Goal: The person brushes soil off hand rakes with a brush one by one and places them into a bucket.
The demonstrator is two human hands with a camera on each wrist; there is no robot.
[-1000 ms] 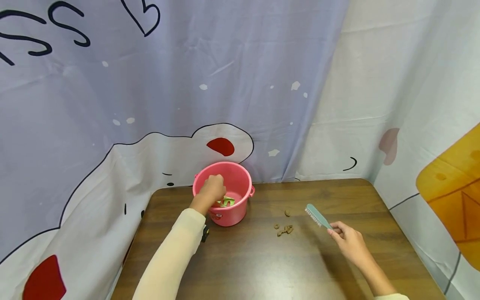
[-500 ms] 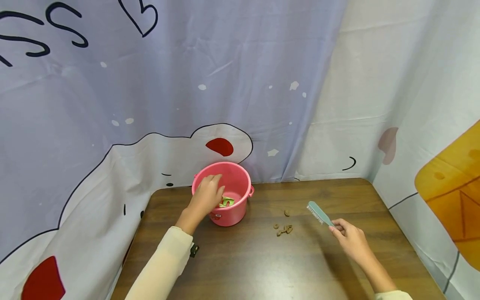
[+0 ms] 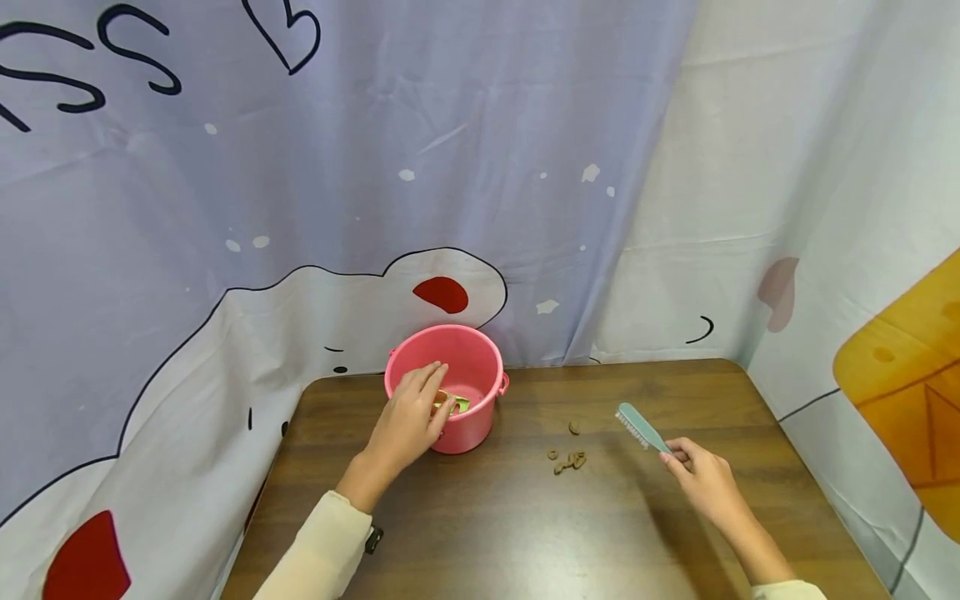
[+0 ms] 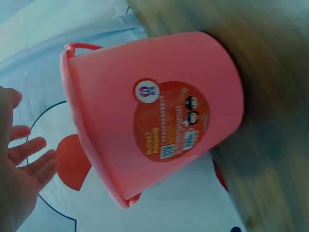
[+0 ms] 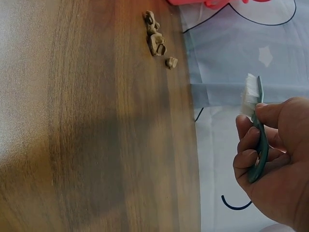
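Note:
A pink bucket (image 3: 468,433) stands upright at the back left of the table, its label facing the left wrist camera. Green and orange items (image 3: 459,405) lie inside it; their kind is hard to tell. My left hand (image 3: 408,417) hovers at the bucket's near rim, fingers spread and relaxed, with nothing in it. To the right, my right hand (image 3: 701,479) grips a teal brush (image 3: 641,427) by its handle, white bristles facing left, raised over the table. Several small brown ring-like and curled pieces (image 3: 576,459) lie on the table between the bucket and the brush.
The brown wooden table (image 3: 525,533) meets a printed curtain (image 3: 540,208) along its back edge. More of the curtain hangs close on the left and right sides. A small handle lug (image 3: 504,383) sticks out from the bucket's right side.
My left hand has lifted out of the bucket, its fingers straightening, and drawn back toward the near rim. The right hand with the brush has barely moved.

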